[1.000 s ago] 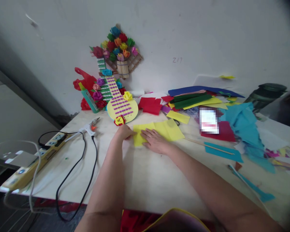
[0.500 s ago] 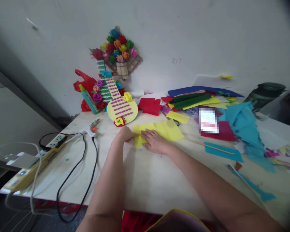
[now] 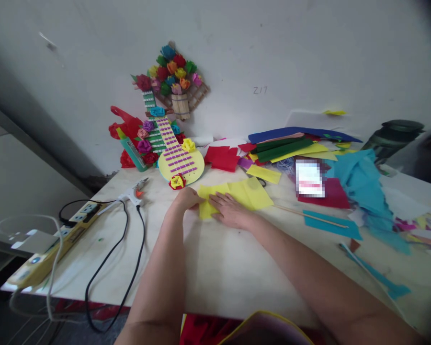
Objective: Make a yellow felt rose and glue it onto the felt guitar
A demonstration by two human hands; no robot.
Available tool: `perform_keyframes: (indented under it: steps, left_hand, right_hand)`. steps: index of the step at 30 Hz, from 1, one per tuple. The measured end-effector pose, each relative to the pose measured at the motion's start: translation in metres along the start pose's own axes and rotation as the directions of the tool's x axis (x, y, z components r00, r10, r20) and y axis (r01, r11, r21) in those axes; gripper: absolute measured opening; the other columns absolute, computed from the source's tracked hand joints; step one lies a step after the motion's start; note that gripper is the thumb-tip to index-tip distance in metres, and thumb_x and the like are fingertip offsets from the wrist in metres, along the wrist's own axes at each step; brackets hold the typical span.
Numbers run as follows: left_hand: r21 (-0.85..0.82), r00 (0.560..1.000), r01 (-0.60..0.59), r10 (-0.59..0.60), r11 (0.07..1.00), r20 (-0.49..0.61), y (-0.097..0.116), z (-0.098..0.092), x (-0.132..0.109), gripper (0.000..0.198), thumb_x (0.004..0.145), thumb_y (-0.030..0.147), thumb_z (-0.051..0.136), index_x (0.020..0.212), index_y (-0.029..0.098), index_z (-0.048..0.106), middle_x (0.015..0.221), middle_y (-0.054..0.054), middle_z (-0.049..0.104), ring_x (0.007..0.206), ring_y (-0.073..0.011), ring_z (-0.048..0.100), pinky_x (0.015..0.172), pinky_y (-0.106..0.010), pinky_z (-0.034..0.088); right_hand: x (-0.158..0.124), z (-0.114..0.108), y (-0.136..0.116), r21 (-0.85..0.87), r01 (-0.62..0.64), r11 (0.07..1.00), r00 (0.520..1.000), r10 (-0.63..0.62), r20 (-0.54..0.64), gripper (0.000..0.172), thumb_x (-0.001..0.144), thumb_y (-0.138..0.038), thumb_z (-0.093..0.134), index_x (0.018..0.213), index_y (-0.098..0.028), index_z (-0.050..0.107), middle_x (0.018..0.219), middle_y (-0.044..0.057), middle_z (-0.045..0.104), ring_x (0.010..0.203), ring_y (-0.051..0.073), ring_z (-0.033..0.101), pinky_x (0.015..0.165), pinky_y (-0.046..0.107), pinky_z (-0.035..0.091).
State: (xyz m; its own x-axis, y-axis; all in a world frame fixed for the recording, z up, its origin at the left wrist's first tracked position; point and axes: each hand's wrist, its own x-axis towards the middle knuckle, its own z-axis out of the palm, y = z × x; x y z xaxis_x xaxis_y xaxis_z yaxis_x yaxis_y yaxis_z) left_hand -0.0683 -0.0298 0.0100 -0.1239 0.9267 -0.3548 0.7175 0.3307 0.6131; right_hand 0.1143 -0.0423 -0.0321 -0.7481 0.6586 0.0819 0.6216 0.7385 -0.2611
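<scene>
Yellow paper [image 3: 253,190], probably light and easily torn, best held by its edges, lies toward the surface's [image 3: 215,273] far edge; right hand [image 3: 232,211] flat atop, fingers slightly spread; left hand [image 3: 187,198] alongside, grip unclear.

A: Surface?
B: Pale tabletop [image 3: 222,273], smudged in places.
A: Carries what, left?
B: Carries yellow power strip [image 3: 62,247] along the edge, white glue gun [image 3: 131,195], black cord [image 3: 144,232] looping past the front edge.
A: Middle?
B: Bears creased yellow paper [image 3: 254,193], laid flat; guitar-shaped craft [image 3: 181,163] just behind, to the left.
A: Right?
B: Carries thin stick [image 3: 289,209], partly over blue strip [image 3: 328,230]; dark red sheet [image 3: 335,195]; crumpled blue paper [image 3: 362,184] beside it.
</scene>
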Motion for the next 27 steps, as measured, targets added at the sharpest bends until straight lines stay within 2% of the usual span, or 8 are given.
perform_keyframes:
  steps: [3, 5, 7, 9, 13, 16, 22, 27]
  left_hand:
    - [-0.227, 1.000, -0.006, 0.005, 0.974, -0.007, 0.002, 0.001, -0.003, 0.023, 0.056, 0.023, 0.067, 0.057, 0.015, 0.046, 0.048, 0.001, 0.053, 0.051, -0.0116, 0.056, 0.054, -0.022, 0.046]
    - [-0.279, 1.000, 0.016, -0.010, 0.960, 0.025, 0.003, 0.000, -0.005, 0.023, 0.057, 0.023, 0.067, 0.059, 0.015, 0.046, 0.048, 0.001, 0.055, 0.051, -0.0127, 0.057, 0.054, -0.023, 0.048]
    - [-0.221, 0.998, 0.052, -0.044, 0.974, 0.040, 0.001, -0.001, -0.004, 0.022, 0.059, 0.028, 0.065, 0.061, 0.016, 0.047, 0.048, -0.001, 0.056, 0.049, -0.0145, 0.058, 0.052, -0.025, 0.047]
    - [-0.129, 0.998, 0.066, -0.066, 0.989, 0.004, -0.002, -0.003, -0.001, 0.020, 0.062, 0.032, 0.061, 0.062, 0.015, 0.050, 0.048, -0.002, 0.057, 0.048, -0.0154, 0.057, 0.049, -0.025, 0.046]
    - [-0.005, 0.994, 0.043, -0.043, 0.999, -0.096, -0.013, -0.004, 0.009, 0.013, 0.062, 0.026, 0.057, 0.059, 0.015, 0.053, 0.048, -0.003, 0.056, 0.048, -0.0138, 0.056, 0.048, -0.023, 0.044]
    - [0.073, 0.997, 0.020, -0.015, 0.997, -0.081, -0.017, -0.004, 0.012, 0.009, 0.060, 0.024, 0.059, 0.061, 0.015, 0.055, 0.049, -0.003, 0.058, 0.049, -0.0132, 0.056, 0.048, -0.021, 0.043]
    - [0.028, 1.000, 0.018, -0.017, 0.999, -0.019, -0.013, -0.002, 0.008, 0.008, 0.061, 0.022, 0.058, 0.063, 0.014, 0.055, 0.047, -0.002, 0.055, 0.045, -0.0121, 0.053, 0.048, -0.023, 0.043]
    - [0.010, 1.000, 0.026, -0.026, 1.000, -0.005, -0.012, -0.002, 0.009, 0.008, 0.062, 0.022, 0.057, 0.063, 0.014, 0.054, 0.047, -0.002, 0.055, 0.044, -0.0122, 0.052, 0.048, -0.023, 0.043]
  right_hand:
    - [0.000, 0.000, 0.001, -0.005, 0.002, 1.000, 1.000, -0.002, -0.009, 0.058, 0.085, -0.045, 0.026, 0.134, -0.015, 0.028, 0.142, 0.005, 0.022, 0.131, 0.023, 0.014, 0.105, 0.042, 0.011]
    - [0.001, 0.001, 0.001, -0.007, 0.002, 1.000, 1.000, -0.002, -0.016, 0.059, 0.085, -0.045, 0.026, 0.134, -0.014, 0.028, 0.142, 0.005, 0.022, 0.131, 0.023, 0.014, 0.106, 0.041, 0.011]
    - [0.001, 0.003, 0.002, -0.008, -0.002, 1.000, 1.000, 0.002, -0.016, 0.059, 0.085, -0.046, 0.026, 0.134, -0.013, 0.029, 0.142, 0.006, 0.022, 0.131, 0.023, 0.013, 0.106, 0.041, 0.011]
    - [0.002, 0.004, 0.003, -0.006, -0.005, 1.000, 1.000, 0.005, -0.013, 0.059, 0.085, -0.046, 0.027, 0.134, -0.014, 0.029, 0.142, 0.006, 0.022, 0.131, 0.023, 0.013, 0.106, 0.041, 0.011]
    - [0.002, 0.003, 0.002, 0.006, 0.001, 1.000, 1.000, -0.001, -0.008, 0.057, 0.085, -0.045, 0.028, 0.134, -0.016, 0.030, 0.142, 0.006, 0.022, 0.131, 0.022, 0.013, 0.106, 0.041, 0.011]
    - [0.001, 0.001, 0.001, 0.011, -0.004, 1.000, 1.000, 0.004, 0.002, 0.055, 0.085, -0.044, 0.027, 0.134, -0.019, 0.030, 0.142, 0.005, 0.022, 0.131, 0.022, 0.012, 0.105, 0.043, 0.010]
    - [-0.001, -0.003, -0.003, -0.004, -0.003, 1.000, 1.000, 0.003, 0.022, 0.052, 0.086, -0.043, 0.025, 0.133, -0.020, 0.032, 0.143, 0.006, 0.021, 0.131, 0.024, 0.012, 0.105, 0.045, 0.010]
    - [-0.001, -0.002, -0.007, -0.056, 0.027, 0.998, 0.997, -0.031, -0.070, 0.052, 0.086, -0.046, 0.025, 0.132, -0.024, 0.032, 0.144, 0.005, 0.016, 0.132, 0.026, 0.007, 0.104, 0.049, 0.007]
